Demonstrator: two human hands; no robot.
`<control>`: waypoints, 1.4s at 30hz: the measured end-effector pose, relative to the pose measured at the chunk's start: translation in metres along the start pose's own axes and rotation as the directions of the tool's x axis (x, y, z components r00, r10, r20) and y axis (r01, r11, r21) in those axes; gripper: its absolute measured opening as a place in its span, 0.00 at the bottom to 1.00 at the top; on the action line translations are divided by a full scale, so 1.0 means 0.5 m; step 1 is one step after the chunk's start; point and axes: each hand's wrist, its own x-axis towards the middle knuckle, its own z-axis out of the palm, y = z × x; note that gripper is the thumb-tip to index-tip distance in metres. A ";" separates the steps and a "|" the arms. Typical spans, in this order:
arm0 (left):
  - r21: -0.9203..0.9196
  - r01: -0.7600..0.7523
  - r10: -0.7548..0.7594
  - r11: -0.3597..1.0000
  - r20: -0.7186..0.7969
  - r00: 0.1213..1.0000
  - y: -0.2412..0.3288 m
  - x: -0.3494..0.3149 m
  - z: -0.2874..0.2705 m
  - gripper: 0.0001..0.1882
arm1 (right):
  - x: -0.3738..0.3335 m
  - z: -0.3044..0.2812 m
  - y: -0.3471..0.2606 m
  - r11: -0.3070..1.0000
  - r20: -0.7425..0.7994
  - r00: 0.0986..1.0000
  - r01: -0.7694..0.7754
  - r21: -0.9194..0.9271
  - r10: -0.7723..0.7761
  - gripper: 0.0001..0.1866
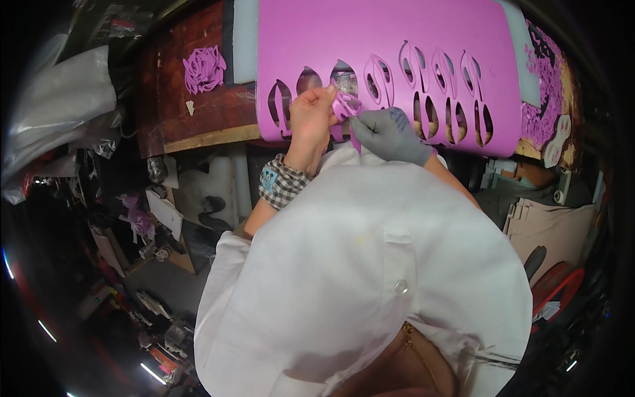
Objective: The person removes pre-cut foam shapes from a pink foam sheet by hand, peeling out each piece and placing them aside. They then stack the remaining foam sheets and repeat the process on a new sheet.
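Observation:
My bare left hand [312, 122], with a checked cuff at its wrist, pinches a small purple cut-out piece [345, 104] between thumb and fingers. Close beside it my right hand [387, 132], in a grey glove, is closed on the lower part of the same piece. Both hands are over the near edge of a large purple sheet [370, 30]. Leaf-shaped openings run along that edge in rows. Several slender cut-out shapes [378, 78] still sit within openings to the right of my hands. My fingers partly hide the held piece.
A bundle of purple cut pieces [204, 69] lies on the dark reddish table [178, 126] at the left. Purple scraps [548, 86] are heaped at the right end, by a pale sole-shaped piece [557, 141]. Grey plastic [63, 106] is at the far left; cardboard [552, 228] stands at the lower right.

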 end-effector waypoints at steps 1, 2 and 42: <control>-0.018 -0.008 0.007 1.000 0.000 1.000 -0.003 0.004 0.000 0.08 | -0.003 -0.004 0.000 0.999 -0.007 1.000 0.016 -0.027 -0.017 0.19; -0.037 -0.016 0.016 0.999 0.001 1.000 -0.005 0.007 -0.001 0.08 | -0.006 -0.007 -0.001 0.998 -0.015 0.999 0.033 -0.056 -0.034 0.19; 0.987 -0.161 0.911 -0.008 0.074 0.405 0.094 0.244 -0.031 0.16 | 0.001 0.023 0.024 0.981 0.205 0.973 0.138 -0.140 -0.108 0.16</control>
